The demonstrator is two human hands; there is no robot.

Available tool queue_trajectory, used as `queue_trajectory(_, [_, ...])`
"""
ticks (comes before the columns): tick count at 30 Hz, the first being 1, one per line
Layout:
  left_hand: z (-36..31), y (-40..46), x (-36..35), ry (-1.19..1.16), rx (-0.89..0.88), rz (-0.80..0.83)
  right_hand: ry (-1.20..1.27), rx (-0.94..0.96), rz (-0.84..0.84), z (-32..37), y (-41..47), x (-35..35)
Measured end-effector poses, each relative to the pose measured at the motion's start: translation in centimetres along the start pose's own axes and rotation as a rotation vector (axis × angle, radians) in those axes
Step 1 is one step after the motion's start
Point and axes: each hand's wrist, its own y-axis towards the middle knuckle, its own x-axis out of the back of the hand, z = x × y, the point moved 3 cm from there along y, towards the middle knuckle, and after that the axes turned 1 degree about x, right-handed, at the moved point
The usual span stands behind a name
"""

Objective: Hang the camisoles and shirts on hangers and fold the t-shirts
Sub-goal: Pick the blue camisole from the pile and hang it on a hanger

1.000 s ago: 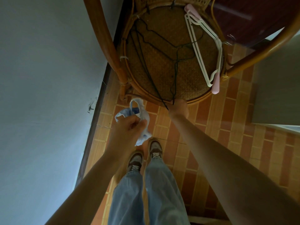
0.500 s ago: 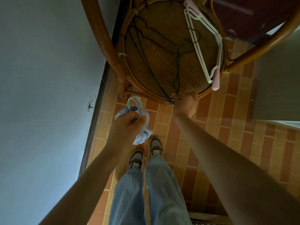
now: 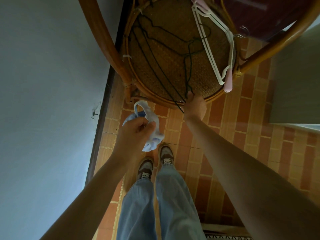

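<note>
L hand [image 3: 136,129] grips bunched pale camisole [image 3: 152,129]; R hand [image 3: 195,105] seemingly pinches dark hangers [image 3: 155,54] lying on rattan chair [image 3: 166,70].

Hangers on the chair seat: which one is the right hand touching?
The dark wire hanger; the right hand meets its near end. The white hanger lies apart, untouched.

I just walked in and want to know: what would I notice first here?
The round wicker chair at the top, with dark wire hangers and white hangers lying on its seat. The right hand reaches the seat's front edge at a dark hanger. Lower left, the left hand grips a bunched pale blue cloth.
</note>
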Motion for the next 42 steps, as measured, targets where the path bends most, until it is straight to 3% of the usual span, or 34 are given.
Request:
queue_trajectory(5, [-0.3, -0.3, -0.1, 0.020, -0.003, 0.001, 0.241, 0.018, 0.053, 0.3, 0.0, -0.1])
queue_trajectory(13, [-2.4, -1.1, 0.2, 0.026, -0.020, 0.005, 0.659, -0.058, -0.039, 5.4, -0.3, 5.6])
queue_trajectory(21, [-7.3, -2.9, 2.4, -0.016, -0.072, 0.006, 0.715, 0.056, -0.053, 11.7, -2.7, 14.7])
queue_trajectory(25, [-11.3, -4.6, 4.9, -0.025, -0.134, -0.008, 0.798, 0.136, -0.033, 14.1, -5.3, 20.8])
queue_trajectory(30, [-17.8, -7.9, 8.0, -0.115, -0.183, 0.028, 0.963, 0.184, 0.132, 16.8, -9.5, 28.8])
queue_trajectory(33, [-22.8, -10.3, 10.0, -0.234, -0.217, 0.041, 0.980, 0.223, 0.130, 19.3, -12.2, 34.1])
queue_trajectory(42, [-38.3, -17.1, 16.0, -0.291, -0.404, 0.038, 1.131, 0.370, 0.122, 26.3, -19.7, 49.4])
